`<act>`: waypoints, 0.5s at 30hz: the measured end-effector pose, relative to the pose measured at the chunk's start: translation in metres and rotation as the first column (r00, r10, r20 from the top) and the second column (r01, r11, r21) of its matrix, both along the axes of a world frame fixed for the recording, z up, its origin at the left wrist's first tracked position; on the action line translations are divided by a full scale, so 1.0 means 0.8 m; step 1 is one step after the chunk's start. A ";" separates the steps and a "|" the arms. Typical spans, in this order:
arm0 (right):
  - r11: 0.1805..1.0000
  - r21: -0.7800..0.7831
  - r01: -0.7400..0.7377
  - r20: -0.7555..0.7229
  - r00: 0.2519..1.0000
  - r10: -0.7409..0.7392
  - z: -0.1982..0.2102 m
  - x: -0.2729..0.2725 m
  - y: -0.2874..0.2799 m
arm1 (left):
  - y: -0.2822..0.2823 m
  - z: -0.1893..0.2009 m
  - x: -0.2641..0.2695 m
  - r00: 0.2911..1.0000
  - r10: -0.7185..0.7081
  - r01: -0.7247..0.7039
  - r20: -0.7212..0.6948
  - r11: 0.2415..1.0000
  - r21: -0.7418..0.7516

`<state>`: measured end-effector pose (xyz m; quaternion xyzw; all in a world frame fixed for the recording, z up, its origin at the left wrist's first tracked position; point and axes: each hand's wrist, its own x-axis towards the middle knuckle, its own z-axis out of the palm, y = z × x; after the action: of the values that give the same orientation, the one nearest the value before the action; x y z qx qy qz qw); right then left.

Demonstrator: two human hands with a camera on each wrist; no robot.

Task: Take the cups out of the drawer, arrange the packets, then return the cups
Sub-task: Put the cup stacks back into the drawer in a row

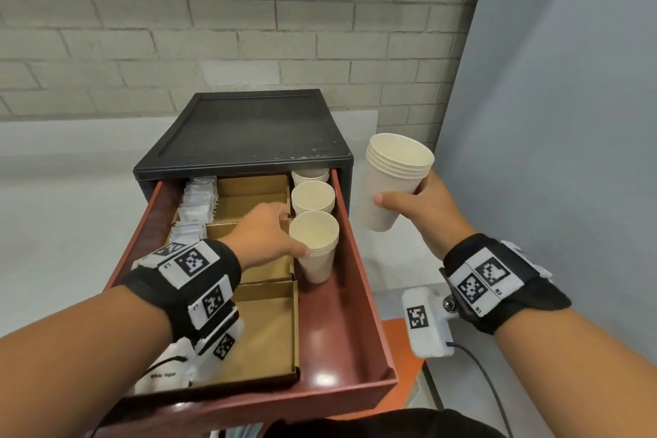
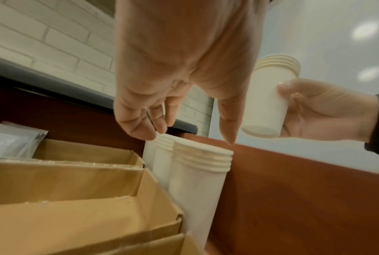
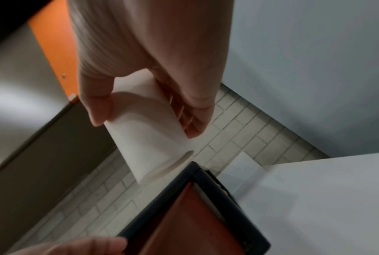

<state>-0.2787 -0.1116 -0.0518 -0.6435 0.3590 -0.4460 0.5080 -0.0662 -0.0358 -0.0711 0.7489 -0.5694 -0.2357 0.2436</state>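
Note:
The red-brown drawer is pulled out of a black cabinet. Three stacks of cream paper cups stand in its right lane: front, middle, back. My left hand reaches over the front stack, thumb on its near side and fingers on its far side, spread around the rim without a clear grip. My right hand holds another cup stack in the air, right of the cabinet. White packets fill the drawer's left compartments.
Cardboard dividers split the drawer's left and middle into compartments. A white sugar packet lies at the front left. A brick wall is behind, a grey panel to the right, and an orange surface below the drawer.

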 end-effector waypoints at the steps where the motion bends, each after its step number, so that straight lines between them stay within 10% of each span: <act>1: 1.000 -0.001 -0.029 0.002 1.000 0.029 0.006 0.001 0.009 | 0.004 0.007 -0.003 1.000 0.010 -0.010 -0.009 1.000 -0.026; 9: 0.982 -0.077 -0.175 -0.173 0.972 0.160 0.035 0.014 0.076 | 0.047 0.066 -0.030 0.800 -0.395 0.319 -0.452 0.918 -0.237; 15: 0.995 -0.097 0.026 -0.273 0.960 -0.052 0.002 0.003 0.105 | 0.052 0.049 -0.024 0.766 -0.458 0.347 -0.452 0.886 -0.309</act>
<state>-0.2763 -0.0274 -0.0499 -0.7149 0.4179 -0.3783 0.4136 -0.0850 0.0059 -0.0322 0.4887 -0.6527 -0.4127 0.4060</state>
